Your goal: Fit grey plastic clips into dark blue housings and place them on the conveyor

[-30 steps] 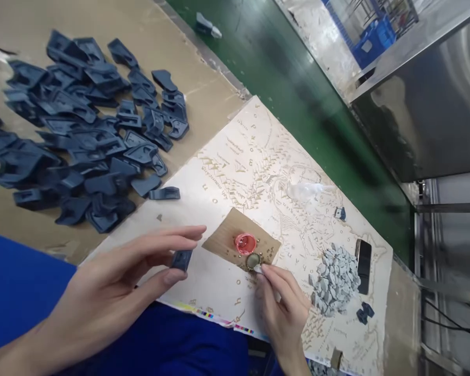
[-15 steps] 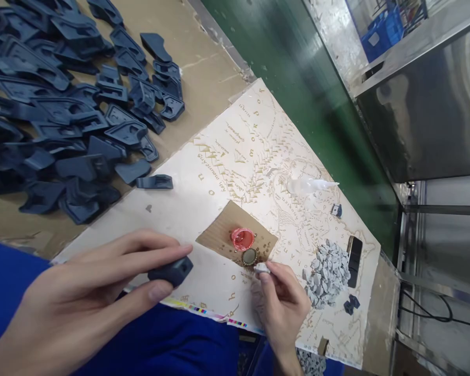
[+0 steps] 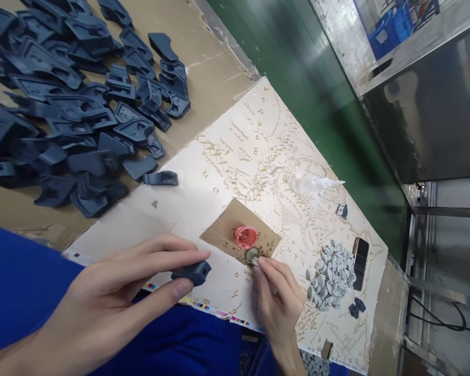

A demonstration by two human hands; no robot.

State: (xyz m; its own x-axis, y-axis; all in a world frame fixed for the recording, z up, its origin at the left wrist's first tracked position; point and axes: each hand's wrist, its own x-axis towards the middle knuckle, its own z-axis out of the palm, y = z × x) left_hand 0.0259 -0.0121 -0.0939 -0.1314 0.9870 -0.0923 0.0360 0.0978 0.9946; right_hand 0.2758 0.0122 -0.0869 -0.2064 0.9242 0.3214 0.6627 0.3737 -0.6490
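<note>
Glue on the tip, part in the pinch

My left hand pinches a dark blue plastic part between thumb and fingers, just above the printed sheet. My right hand is closed on a small pale piece touching the grey cap beside the red cap. Pressing too hard could tip either cap or smear the cardboard scrap. The part looks matte, wedge-shaped and hollow.

Printed sheet carries gold lettering, map-style, upside down and too small to read; no other text legible.
</note>
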